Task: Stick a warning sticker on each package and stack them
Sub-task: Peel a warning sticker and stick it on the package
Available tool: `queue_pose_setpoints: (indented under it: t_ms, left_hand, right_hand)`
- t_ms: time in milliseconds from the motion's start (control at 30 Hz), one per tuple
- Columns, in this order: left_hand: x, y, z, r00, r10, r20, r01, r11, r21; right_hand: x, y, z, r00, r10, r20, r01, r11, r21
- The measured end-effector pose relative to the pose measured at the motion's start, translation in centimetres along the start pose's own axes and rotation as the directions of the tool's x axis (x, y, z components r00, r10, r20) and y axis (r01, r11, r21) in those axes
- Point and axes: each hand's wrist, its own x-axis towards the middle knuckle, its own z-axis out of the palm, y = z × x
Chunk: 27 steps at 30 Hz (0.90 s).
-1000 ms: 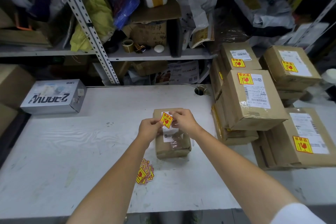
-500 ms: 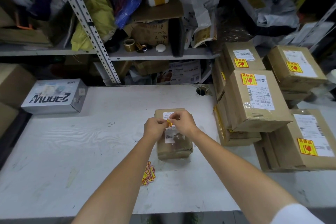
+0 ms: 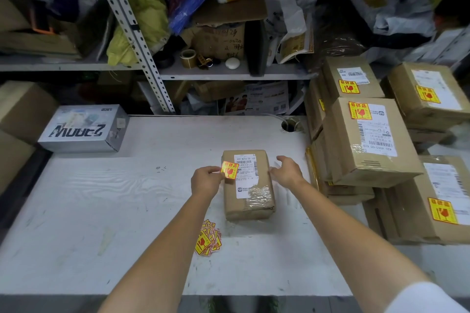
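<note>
Brown cardboard package [image 3: 248,201] lies on the white surface [image 3: 127,198]. Fingers of the left hand [image 3: 206,180] pinch a yellow-and-red warning sticker [image 3: 229,170] at its upper-left edge; the right hand [image 3: 286,171], fingers loosely spread, is at its right side.

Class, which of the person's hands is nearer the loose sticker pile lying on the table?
Left. The left hand sits directly beyond the sticker pile; the right hand is across the package, further right.

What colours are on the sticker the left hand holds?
The warning sticker is yellow with red print; head view.
</note>
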Motion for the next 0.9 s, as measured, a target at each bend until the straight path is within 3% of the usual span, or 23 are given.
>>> queue_pose_setpoints:
  t_ms: [267, 733, 900]
  left_hand:
    - [-1.4, -0.8, 0.3, 0.987, -0.104, 0.122, 0.111, 0.992, -0.052]
    - [-2.3, -2.1, 1.4, 0.996, -0.073, 0.053, 0.062, 0.982, 0.178]
    - [-2.0, -2.1, 0.7, 0.997, -0.069, 0.037, 0.051, 0.933, 0.357]
  right_hand:
    - [-1.0, 0.0, 2.6, 0.995, -0.022, 0.097, 0.023, 1.000, -0.010]
    - [-0.8, -0.2, 2.2, 0.992, -0.029, 0.121, 0.038, 0.997, -0.068]
    - [-0.8, -0.3, 2.0, 0.992, -0.023, 0.122, 0.031, 0.998, -0.063]
